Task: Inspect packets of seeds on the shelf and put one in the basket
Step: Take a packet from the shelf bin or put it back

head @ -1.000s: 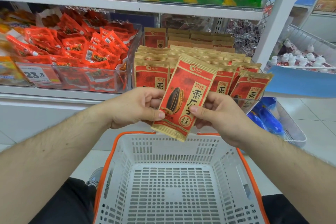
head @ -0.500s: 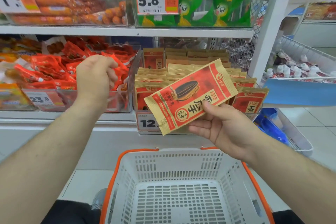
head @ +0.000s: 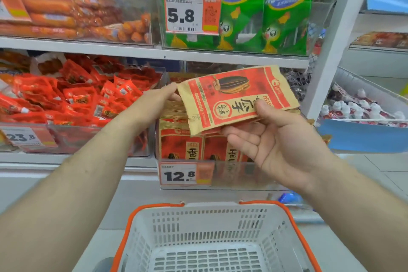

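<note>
A tan and red seed packet [head: 234, 97] with a sunflower-seed picture lies sideways in front of the shelf. My right hand [head: 282, 139] holds it, thumb on its face and fingers underneath. From the left, my left hand [head: 154, 101] reaches in with straight fingers that touch the packet's left end. More of the same seed packets [head: 187, 148] stand in a clear bin behind a 12.8 price tag [head: 178, 175]. Below my hands sits the white basket [head: 209, 225] with an orange rim, nothing visible in it.
Red snack packets [head: 77, 99] fill the bin to the left. On the shelf above are green packets [head: 242, 17] and sausages [head: 66, 11]. A white shelf post [head: 331, 40] stands on the right, with a wire bin of small bottles [head: 364, 108] beyond it.
My left hand came down from over the red snacks and across to the packet's left end. My right hand raised the packet and turned it flatter. The view tilted up.
</note>
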`<state>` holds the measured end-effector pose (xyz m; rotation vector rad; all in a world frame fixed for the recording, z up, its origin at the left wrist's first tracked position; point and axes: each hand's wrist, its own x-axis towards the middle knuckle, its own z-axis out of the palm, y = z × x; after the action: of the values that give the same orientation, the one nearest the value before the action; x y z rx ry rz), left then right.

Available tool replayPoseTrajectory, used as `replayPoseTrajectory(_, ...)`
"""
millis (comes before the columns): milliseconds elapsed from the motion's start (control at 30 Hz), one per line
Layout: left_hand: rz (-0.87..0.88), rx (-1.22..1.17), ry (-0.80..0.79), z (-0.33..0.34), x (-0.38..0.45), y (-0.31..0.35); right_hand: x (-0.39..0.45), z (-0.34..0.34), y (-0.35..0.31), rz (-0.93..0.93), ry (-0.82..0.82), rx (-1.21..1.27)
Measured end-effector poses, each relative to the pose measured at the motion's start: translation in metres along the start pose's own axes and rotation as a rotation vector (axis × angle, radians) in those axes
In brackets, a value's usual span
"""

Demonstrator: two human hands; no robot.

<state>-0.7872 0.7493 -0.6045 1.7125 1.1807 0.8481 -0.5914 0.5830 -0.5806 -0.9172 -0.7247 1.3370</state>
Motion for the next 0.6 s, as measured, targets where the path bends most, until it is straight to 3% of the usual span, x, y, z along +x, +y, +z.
replayPoseTrajectory(133,0.013,0.121,-0.157,-0.015,0.003,-0.005,0.034,0.012,-0.022,-0.168,0.011,-0.150)
replayPoseTrajectory(267,0.055,0.336,-0.254,-0.023,-0.001,-0.005,0.076,0.023,-0.027,-0.342,0.010,-0.505)
replayPoseTrajectory(433,0.101,0.466,-0.253,-0.027,-0.004,0.001,0.123,0.030,-0.020,-0.412,-0.035,-1.035)
replayPoseTrajectory(533,0.168,0.664,-0.223,-0.026,-0.005,0.008,0.142,0.034,-0.016,-0.406,-0.030,-1.128)
replayPoseTrajectory(600,0.141,0.643,-0.212,-0.025,-0.005,0.009,0.153,0.035,-0.014,-0.401,-0.025,-1.196)
